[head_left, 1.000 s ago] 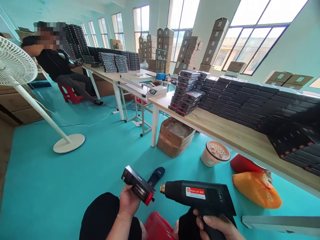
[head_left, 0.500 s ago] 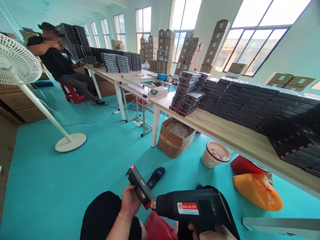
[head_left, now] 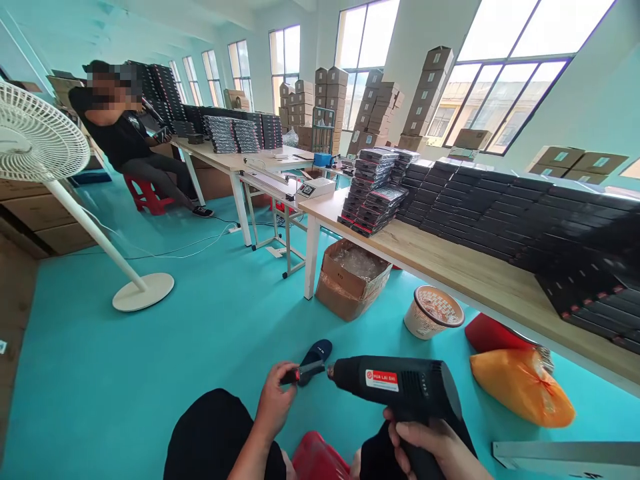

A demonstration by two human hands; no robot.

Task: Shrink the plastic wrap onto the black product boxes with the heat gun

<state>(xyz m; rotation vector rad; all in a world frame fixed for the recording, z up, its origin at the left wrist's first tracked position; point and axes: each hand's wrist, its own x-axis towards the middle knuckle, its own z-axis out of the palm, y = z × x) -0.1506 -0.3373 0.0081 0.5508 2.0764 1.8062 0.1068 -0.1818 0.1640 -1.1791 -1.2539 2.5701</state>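
My left hand (head_left: 275, 399) is closed around one end of a slim black box (head_left: 309, 371) with red on its end. The box is turned so that a narrow side shows. My right hand (head_left: 431, 443) grips the handle of a black heat gun (head_left: 400, 380) with a red and white label. Its metal nozzle points left, close to the far end of the box but apart from it. Both hands are above my lap. Below the box, a dark slipper (head_left: 317, 353) lies on the floor.
A long table (head_left: 450, 257) on the right bears stacked black boxes (head_left: 480, 200). Beneath it stand a carton (head_left: 350, 283), a wastebasket (head_left: 434, 313) and an orange bag (head_left: 523, 387). A white fan (head_left: 140, 292) stands left. A person (head_left: 125, 133) sits at the far table.
My left hand has turned the box from its broad face to a narrow side and shifted it right. The heat gun has risen slightly, its nozzle moving right.
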